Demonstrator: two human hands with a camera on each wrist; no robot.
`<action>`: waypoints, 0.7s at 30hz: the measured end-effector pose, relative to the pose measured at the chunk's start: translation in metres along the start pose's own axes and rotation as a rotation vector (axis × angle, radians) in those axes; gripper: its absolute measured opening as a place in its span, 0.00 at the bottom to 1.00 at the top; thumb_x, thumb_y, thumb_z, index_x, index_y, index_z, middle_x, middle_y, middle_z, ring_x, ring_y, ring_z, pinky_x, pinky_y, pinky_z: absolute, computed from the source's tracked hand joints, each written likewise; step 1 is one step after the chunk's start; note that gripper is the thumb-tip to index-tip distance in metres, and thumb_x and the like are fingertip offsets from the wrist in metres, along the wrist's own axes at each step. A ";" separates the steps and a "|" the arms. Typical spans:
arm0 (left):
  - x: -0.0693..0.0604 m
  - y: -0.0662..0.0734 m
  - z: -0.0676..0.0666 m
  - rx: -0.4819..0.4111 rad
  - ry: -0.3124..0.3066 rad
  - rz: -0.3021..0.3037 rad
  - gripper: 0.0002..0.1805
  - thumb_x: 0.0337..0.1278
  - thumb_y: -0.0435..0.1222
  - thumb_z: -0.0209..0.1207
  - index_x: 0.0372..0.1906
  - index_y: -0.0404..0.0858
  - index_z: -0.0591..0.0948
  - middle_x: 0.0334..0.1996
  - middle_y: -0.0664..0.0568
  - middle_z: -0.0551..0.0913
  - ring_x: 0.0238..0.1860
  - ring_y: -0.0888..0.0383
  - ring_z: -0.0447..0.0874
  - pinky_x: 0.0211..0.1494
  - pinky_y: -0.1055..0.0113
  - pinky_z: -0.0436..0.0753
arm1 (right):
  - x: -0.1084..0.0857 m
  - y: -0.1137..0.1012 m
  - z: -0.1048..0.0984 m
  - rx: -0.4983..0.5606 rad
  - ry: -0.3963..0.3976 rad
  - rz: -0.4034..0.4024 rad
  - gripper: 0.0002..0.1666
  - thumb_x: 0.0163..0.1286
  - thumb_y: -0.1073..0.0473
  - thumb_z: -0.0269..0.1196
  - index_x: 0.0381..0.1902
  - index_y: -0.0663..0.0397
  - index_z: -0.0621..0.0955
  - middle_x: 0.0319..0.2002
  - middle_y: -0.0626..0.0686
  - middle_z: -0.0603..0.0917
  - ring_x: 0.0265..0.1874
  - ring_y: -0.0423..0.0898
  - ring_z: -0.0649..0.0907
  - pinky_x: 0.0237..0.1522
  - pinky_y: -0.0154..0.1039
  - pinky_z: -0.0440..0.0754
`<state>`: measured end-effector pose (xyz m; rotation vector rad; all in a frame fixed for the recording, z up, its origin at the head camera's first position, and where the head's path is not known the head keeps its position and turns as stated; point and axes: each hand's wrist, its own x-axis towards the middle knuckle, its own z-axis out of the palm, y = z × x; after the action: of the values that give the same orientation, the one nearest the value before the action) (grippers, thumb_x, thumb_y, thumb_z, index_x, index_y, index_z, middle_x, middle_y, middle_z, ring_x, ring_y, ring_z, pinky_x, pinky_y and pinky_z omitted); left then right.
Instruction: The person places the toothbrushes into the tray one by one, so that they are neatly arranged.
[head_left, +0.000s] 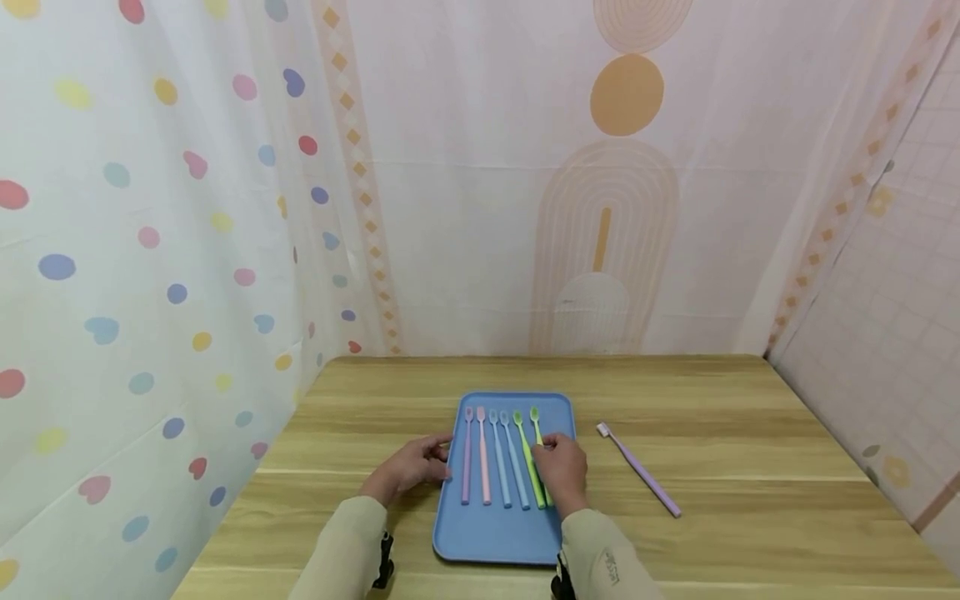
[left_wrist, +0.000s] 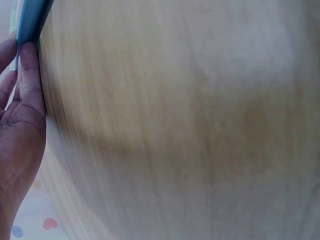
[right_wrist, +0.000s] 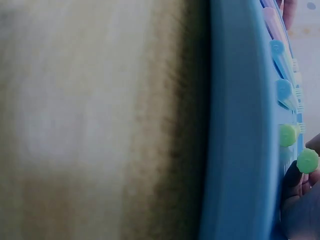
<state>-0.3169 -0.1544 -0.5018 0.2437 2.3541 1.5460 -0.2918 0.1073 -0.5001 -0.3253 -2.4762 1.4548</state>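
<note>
A blue tray (head_left: 495, 537) lies on the table, with a row of toothbrushes in it, bristle ends toward the back. From left to right they are a purple toothbrush (head_left: 467, 467), a pink toothbrush (head_left: 483, 467), two blue toothbrushes (head_left: 502, 467) and two green ones. My left hand (head_left: 411, 467) grips the tray's left edge with thumb and fingers. At the right side of the row, my right hand (head_left: 564, 468) pinches the rightmost green toothbrush (head_left: 536, 423) and hides its middle. In the right wrist view, that brush's round handle end (right_wrist: 307, 161) shows between the fingers.
Another purple toothbrush (head_left: 645, 475) lies slanted on the wooden table (head_left: 750, 417), right of the tray. Behind the table hangs a patterned curtain (head_left: 465, 250); a dotted curtain (head_left: 150, 333) hangs on the left.
</note>
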 end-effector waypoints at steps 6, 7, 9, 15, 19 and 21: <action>0.000 -0.002 0.001 0.010 -0.003 0.005 0.38 0.53 0.24 0.63 0.72 0.30 0.66 0.44 0.42 0.74 0.41 0.52 0.75 0.45 0.61 0.79 | -0.001 0.001 0.003 -0.080 0.002 -0.024 0.09 0.60 0.64 0.65 0.36 0.64 0.85 0.31 0.55 0.84 0.28 0.49 0.79 0.31 0.45 0.79; 0.000 -0.002 0.001 0.012 -0.005 0.008 0.38 0.53 0.24 0.63 0.72 0.30 0.66 0.44 0.42 0.75 0.41 0.52 0.75 0.45 0.61 0.79 | -0.001 0.001 0.003 -0.093 0.004 -0.034 0.08 0.60 0.64 0.65 0.35 0.64 0.85 0.30 0.55 0.84 0.28 0.49 0.79 0.31 0.46 0.79; -0.001 -0.002 0.001 0.013 -0.006 0.011 0.38 0.54 0.24 0.63 0.72 0.30 0.66 0.45 0.42 0.75 0.41 0.52 0.75 0.44 0.61 0.79 | -0.001 0.001 0.004 -0.112 0.005 -0.053 0.07 0.59 0.65 0.64 0.34 0.65 0.85 0.29 0.56 0.84 0.26 0.49 0.80 0.30 0.46 0.79; -0.001 -0.001 0.001 -0.002 -0.007 0.018 0.37 0.54 0.24 0.63 0.71 0.29 0.66 0.45 0.41 0.74 0.41 0.52 0.75 0.44 0.61 0.80 | -0.004 -0.002 0.001 -0.103 -0.001 -0.068 0.07 0.60 0.65 0.65 0.35 0.65 0.85 0.31 0.57 0.85 0.28 0.50 0.80 0.32 0.47 0.80; -0.001 -0.001 0.001 -0.011 -0.006 0.023 0.37 0.54 0.23 0.62 0.71 0.28 0.66 0.45 0.41 0.74 0.41 0.52 0.75 0.44 0.61 0.80 | -0.005 -0.006 -0.002 -0.086 -0.002 -0.061 0.09 0.59 0.65 0.65 0.36 0.66 0.85 0.33 0.58 0.86 0.30 0.51 0.82 0.34 0.48 0.80; -0.001 -0.001 0.001 -0.011 -0.004 0.020 0.37 0.54 0.23 0.62 0.71 0.28 0.66 0.45 0.41 0.74 0.41 0.52 0.75 0.44 0.61 0.80 | -0.005 -0.007 -0.004 -0.079 -0.005 -0.052 0.10 0.60 0.65 0.65 0.38 0.66 0.85 0.34 0.59 0.86 0.32 0.52 0.82 0.35 0.48 0.81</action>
<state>-0.3162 -0.1543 -0.5029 0.2682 2.3465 1.5655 -0.2861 0.1056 -0.4926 -0.2698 -2.5311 1.3423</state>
